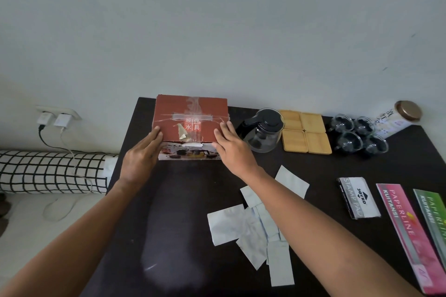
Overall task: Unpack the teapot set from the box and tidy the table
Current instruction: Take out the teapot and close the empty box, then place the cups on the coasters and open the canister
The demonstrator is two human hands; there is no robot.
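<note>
Both hands, left [142,152] and right [231,147], press flat, fingers straight, on the box's [190,116] near corners, box between them.

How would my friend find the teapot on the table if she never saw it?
Start at the red box that both hands touch at the back of the dark table. Just right of it, before the four wooden coasters, stands the teapot. It is the only clear glass pot with a black lid and handle, far bigger than the small glass cups.

1 head view looks forward and down at the table [183,200].
</note>
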